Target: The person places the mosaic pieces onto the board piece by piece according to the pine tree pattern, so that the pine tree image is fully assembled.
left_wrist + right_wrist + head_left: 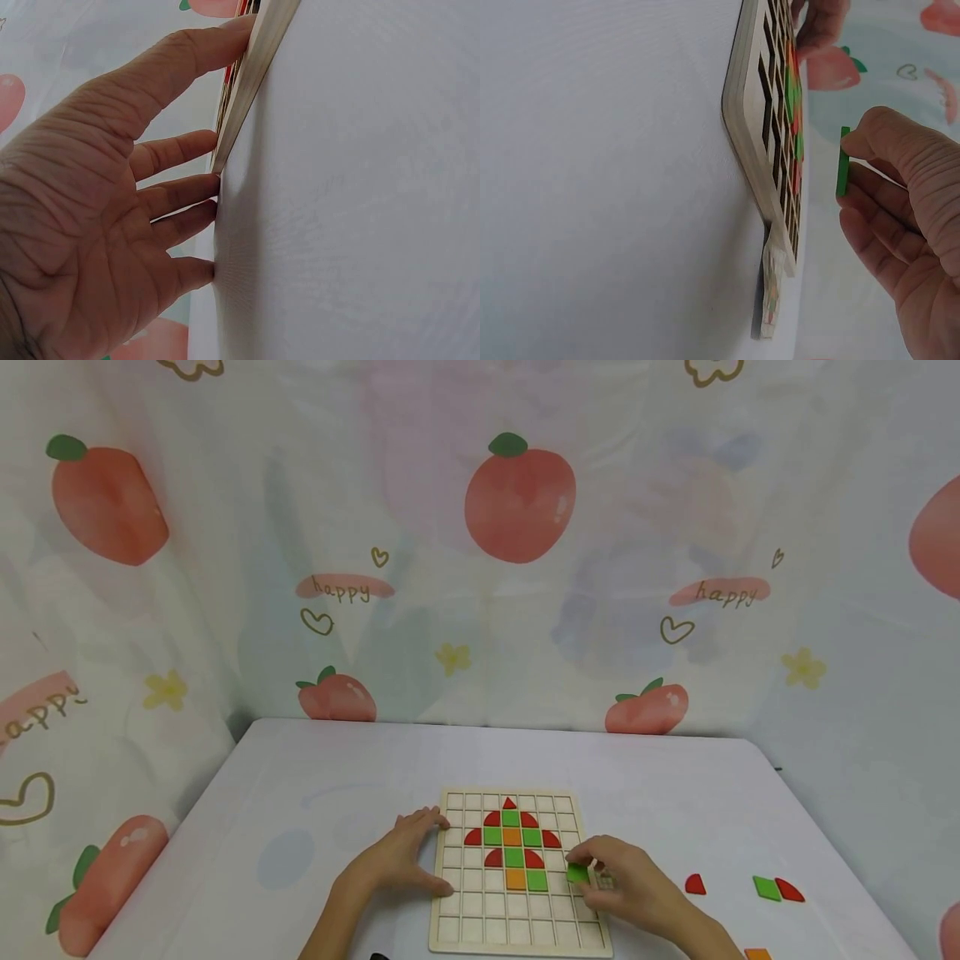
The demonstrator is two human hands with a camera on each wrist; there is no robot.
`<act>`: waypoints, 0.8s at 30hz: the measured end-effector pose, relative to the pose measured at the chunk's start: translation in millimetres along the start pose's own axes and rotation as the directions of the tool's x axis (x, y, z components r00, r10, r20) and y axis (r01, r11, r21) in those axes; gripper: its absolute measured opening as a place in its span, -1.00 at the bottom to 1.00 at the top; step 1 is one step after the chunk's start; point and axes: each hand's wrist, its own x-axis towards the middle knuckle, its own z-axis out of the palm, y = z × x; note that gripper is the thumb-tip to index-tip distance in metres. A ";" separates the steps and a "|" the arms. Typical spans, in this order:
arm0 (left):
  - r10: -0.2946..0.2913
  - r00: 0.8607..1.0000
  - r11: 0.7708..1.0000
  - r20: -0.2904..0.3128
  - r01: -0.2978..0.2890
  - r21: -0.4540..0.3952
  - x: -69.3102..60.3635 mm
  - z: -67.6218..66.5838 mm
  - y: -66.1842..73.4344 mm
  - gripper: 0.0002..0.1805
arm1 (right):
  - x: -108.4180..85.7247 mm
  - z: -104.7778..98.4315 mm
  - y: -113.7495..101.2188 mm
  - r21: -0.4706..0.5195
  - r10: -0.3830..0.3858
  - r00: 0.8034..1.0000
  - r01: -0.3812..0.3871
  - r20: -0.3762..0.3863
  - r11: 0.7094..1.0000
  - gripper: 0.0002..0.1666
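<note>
A wooden grid board [517, 932] lies on the white table, with green and orange squares, red quarter-round tiles and a red triangle set in its cells. My left hand [397, 856] rests at the board's left edge; its thumb and fingertips touch the frame, fingers spread in the left wrist view. Over the board's right edge, my right hand [633, 889] pinches a green square tile [577, 873] between thumb and fingers. In the right wrist view this tile [844, 163] is held edge-on, apart from the board. Half hidden by the right hand is a small patterned card [772, 296] against the board's right side.
To the right on the table lie a red quarter-round tile [695, 884], a green square [767, 888] touching another red tile [790, 890], and an orange tile [757, 954] cut by the lower frame edge. A printed curtain [480, 635] hangs behind the table.
</note>
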 end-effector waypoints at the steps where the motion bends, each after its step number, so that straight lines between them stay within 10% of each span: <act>1: 0.003 1.000 1.000 0.000 -0.003 0.001 0.0 0.1 -0.1 -0.12 | 1.7 1.4 -1.3 0.006 0.005 1.000 -0.005 0.007 1.000 -0.67; 24: 0.065 0.998 0.998 -0.003 -0.065 0.020 -0.7 -2.1 -2.0 -0.12 | 39.0 43.0 -25.9 0.046 -0.178 0.981 0.175 0.078 0.984 -0.76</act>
